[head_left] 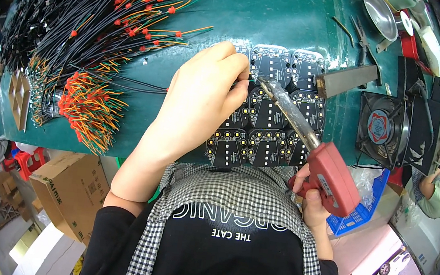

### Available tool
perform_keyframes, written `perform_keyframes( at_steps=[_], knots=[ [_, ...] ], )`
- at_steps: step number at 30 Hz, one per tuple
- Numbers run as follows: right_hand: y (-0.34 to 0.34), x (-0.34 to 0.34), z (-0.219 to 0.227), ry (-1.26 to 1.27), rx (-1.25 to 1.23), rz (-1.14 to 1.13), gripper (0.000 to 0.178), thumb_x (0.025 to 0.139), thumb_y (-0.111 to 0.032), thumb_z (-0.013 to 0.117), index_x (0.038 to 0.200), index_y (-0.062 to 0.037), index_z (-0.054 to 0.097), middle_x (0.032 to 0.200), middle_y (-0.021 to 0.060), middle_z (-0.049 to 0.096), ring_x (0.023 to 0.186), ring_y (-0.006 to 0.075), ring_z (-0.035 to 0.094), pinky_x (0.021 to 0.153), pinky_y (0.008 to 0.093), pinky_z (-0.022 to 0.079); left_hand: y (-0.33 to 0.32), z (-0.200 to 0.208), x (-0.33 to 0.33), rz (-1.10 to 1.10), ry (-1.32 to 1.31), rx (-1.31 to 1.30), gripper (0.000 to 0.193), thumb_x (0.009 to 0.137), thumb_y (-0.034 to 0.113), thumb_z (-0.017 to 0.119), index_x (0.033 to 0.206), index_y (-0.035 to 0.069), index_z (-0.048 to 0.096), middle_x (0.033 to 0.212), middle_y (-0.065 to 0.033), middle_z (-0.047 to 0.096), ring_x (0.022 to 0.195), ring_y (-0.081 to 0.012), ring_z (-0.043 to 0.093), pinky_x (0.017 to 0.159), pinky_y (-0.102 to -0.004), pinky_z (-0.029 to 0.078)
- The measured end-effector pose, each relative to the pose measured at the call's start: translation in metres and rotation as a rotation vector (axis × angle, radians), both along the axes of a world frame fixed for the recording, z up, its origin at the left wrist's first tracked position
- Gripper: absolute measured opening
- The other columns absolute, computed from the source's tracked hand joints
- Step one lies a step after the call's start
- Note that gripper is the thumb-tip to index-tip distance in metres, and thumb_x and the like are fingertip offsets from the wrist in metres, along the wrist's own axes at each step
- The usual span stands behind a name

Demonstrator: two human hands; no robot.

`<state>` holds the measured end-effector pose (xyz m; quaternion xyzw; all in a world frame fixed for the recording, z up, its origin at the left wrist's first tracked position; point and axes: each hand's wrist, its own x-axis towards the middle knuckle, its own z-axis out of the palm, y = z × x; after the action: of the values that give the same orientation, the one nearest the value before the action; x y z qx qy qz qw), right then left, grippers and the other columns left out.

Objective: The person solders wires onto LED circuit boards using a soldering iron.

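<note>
Black circuit boards (270, 110) lie edge to edge in a block on the green table (266, 20) in front of me. My left hand (198, 91) is over the block's left side, thumb and forefinger pinched on the end of a thin wire (147, 87). That wire runs left from under the hand, and its tip is mostly hidden by the fingers. In my right hand (310, 199) is a red soldering gun (332, 177), gripped by its handle. Its long barrel slants up and left over the boards, with the tip close to my left fingertips.
Wires with orange and green ends and red connectors (90, 109) are heaped at the left. A metal bar (348, 81) lies at the boards' right edge. Beyond it stand a black fan (383, 126), tweezers-like tools and a metal bowl (380, 15). A blue crate (348, 224) sits below the table edge.
</note>
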<state>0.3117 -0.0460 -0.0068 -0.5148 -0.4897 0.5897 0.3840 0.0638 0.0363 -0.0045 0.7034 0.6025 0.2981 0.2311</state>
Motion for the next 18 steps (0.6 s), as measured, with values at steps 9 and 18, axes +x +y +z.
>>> perform_keyframes(
  at_steps=[9,18],
  knots=[
    [-0.008,0.021,-0.021,0.032,-0.044,-0.004,0.078,0.072,-0.022,0.081,0.131,0.0074,0.04,0.104,0.0165,0.062,0.076,0.0139,0.061,0.065,0.0235,0.051,0.002,0.0,0.0,0.0,-0.002,-0.002,0.01,0.074,0.001,0.062,0.08,0.0,0.054,0.076,-0.0093,0.05,0.068,-0.0218,0.053,0.061,-0.0311,0.043],
    [-0.005,0.009,-0.008,0.151,-0.055,-0.007,0.07,0.079,-0.031,0.073,0.129,0.0053,0.041,0.111,0.0193,0.059,0.07,0.0146,0.058,0.061,0.0241,0.047,0.004,0.002,-0.001,-0.022,-0.022,-0.029,0.009,0.074,0.002,0.062,0.079,0.0,0.054,0.076,-0.0096,0.049,0.069,-0.0217,0.052,0.061,-0.0307,0.042]
  ],
)
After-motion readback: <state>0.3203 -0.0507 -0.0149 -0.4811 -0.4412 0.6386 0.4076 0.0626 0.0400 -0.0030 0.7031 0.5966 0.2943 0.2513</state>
